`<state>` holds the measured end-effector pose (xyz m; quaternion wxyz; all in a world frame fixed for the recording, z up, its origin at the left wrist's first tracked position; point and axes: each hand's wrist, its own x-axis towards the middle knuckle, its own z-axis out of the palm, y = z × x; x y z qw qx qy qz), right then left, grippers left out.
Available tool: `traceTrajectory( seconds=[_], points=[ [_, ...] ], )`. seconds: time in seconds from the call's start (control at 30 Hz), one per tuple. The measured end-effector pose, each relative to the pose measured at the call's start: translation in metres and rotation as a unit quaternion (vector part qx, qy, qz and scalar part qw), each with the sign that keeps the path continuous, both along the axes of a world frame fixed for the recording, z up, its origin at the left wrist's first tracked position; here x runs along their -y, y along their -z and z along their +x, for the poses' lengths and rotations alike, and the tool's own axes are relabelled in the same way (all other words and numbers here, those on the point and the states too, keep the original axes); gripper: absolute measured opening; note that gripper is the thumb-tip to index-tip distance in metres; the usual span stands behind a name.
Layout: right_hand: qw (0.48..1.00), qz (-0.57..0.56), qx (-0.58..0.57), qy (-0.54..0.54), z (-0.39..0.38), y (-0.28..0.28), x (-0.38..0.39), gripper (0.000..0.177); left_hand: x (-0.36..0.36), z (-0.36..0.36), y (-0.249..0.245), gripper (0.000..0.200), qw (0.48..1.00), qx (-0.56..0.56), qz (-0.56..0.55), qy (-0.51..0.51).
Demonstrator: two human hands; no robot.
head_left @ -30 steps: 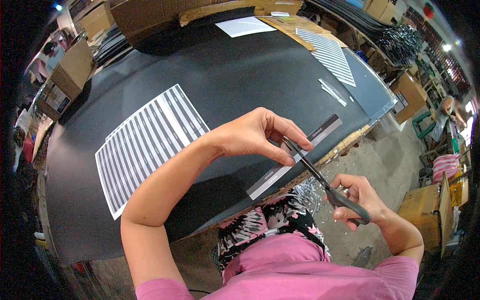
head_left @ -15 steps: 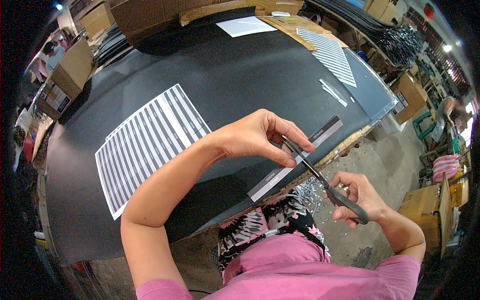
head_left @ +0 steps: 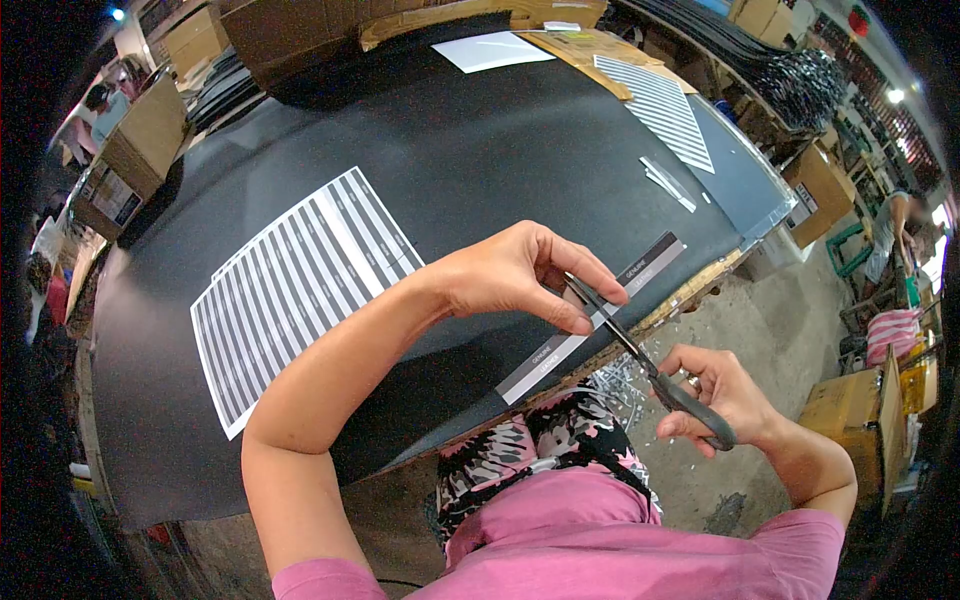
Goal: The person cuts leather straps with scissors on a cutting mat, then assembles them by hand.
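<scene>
My left hand (head_left: 515,275) pinches a two-tone grey paper strip (head_left: 545,362) by its middle, thumb on the near side and fingers on the far side. "GENUINE" is printed on its dark band, with fainter words on the pale band. My right hand (head_left: 735,400) grips black-handled scissors (head_left: 694,408) beyond the table's front edge. Their blades reach up across the strip, between the left thumb and fingers; whether the blades are closed is hard to make out. Under and beside my left forearm lies a striped label sheet (head_left: 290,285).
The black table top (head_left: 480,140) carries white paper (head_left: 492,52), another striped sheet (head_left: 655,110) and small offcuts (head_left: 668,185). Paper scraps (head_left: 620,390) litter the floor by my legs. Cardboard boxes (head_left: 125,165) stand around the table. Another person (head_left: 890,235) is at the far right.
Very little differs. My right forearm and elbow have shifted slightly to the right, and the scissor handles have turned a touch. The left hand and strip stay in place.
</scene>
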<state>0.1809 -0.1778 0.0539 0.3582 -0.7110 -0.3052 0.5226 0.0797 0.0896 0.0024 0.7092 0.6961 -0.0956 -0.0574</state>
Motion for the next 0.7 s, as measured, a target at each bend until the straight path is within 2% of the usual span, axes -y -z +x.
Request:
traceTrajectory(
  seconds=[0.13,0.7],
  points=[
    [1.000,-0.004,0.016,-0.007,-0.0003,-0.0008,0.0007,0.043,0.0000,-0.0004,-0.0010,0.039,1.000,0.008,0.025,-0.008],
    [1.000,-0.007,-0.010,0.003,0.0035,0.0031,-0.0015,0.043,0.0003,0.0003,-0.0012,0.041,1.000,-0.029,0.010,-0.006]
  ],
)
